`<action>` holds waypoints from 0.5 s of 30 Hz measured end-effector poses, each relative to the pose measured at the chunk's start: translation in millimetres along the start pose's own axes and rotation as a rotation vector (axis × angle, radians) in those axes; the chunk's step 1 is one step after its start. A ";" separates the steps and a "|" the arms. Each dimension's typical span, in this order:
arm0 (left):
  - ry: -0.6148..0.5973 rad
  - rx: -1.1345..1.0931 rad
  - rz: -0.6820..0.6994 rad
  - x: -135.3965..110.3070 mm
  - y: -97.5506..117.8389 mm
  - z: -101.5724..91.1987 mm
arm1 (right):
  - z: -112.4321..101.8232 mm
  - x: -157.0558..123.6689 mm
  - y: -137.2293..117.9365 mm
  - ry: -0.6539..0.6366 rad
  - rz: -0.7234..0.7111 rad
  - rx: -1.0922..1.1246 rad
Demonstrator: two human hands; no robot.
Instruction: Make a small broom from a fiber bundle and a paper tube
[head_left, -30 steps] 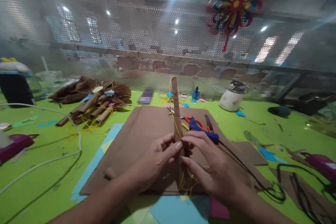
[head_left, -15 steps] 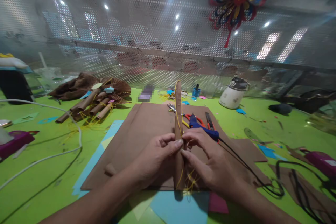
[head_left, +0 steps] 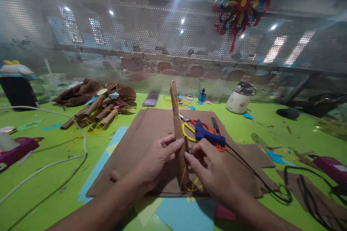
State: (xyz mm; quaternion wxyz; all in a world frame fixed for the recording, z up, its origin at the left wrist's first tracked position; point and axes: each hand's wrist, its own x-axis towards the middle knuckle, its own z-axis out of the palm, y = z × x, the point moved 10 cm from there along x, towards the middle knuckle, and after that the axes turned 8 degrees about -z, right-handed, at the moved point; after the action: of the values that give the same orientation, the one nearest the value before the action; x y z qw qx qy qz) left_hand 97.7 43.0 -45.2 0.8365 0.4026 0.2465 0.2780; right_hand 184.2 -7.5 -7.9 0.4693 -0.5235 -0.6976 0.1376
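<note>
A rolled brown paper tube (head_left: pixel 176 122) stands nearly upright on a brown paper sheet (head_left: pixel 146 133), leaning slightly left. Yellow string (head_left: pixel 189 187) runs along it and trails loose at its base. My left hand (head_left: pixel 157 160) wraps round the tube's lower part from the left. My right hand (head_left: pixel 208 171) pinches the tube from the right, fingers curled against it. Just beyond my right hand lie a blue glue gun (head_left: pixel 207 134) and scissors with yellow and red handles (head_left: pixel 189 130).
Green table (head_left: pixel 48 166) with a bundle of brown tubes and fans (head_left: pixel 100 106) back left, a white cable (head_left: pixel 54 162), purple devices (head_left: pixel 16 149) (head_left: pixel 332 168) at both edges, a white pot (head_left: pixel 241 99), black cords (head_left: pixel 287 191), blue paper sheets (head_left: pixel 184 216) near me.
The tube has tilted from upright to leaning left, top end shifting left. Both hands have slid a little lower and left along it, still holding it.
</note>
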 end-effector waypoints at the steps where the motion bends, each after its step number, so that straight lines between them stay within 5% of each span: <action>1: 0.018 0.004 0.006 0.1 0.7 -1.8 | 5.7 -0.6 2.9 -0.022 0.011 0.026; 8: 0.074 0.065 0.035 2.0 2.9 -8.4 | 28.9 0.2 2.6 -0.129 0.005 0.297; 15: 0.138 0.068 -0.010 3.7 -3.4 -16.5 | 28.3 -0.9 2.8 -0.144 0.026 0.278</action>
State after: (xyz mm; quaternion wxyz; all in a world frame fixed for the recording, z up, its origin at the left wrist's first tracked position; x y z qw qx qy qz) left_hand 90.8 52.5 -57.8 0.8048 0.4093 0.3149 0.2926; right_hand 163.3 1.4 -25.0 0.4844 -0.4513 -0.6969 0.2759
